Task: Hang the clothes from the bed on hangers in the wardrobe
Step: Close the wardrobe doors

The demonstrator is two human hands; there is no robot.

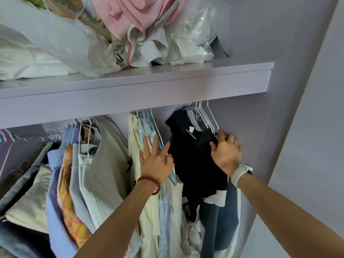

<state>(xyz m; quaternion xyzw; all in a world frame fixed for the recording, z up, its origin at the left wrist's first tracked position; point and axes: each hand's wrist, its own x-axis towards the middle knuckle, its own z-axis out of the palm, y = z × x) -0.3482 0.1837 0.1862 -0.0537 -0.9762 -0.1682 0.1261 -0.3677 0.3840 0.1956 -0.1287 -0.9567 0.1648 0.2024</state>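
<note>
Left hand (155,161), fingers straight and spread, pressed flat against pale cream garments (147,202) on teal hanger (160,144). Right hand (226,151) gripped soft black garment (191,161) hanging beside white wire hangers (202,116), under smooth lilac shelf (149,86); crinkled plastic bags (193,34) above.

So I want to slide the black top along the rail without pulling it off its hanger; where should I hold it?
Probably grip the black top at its hanger's shoulder, near where the right hand touches it, coming from the front. The cloth hangs loose; the white wire hanger is the stiff part.
</note>
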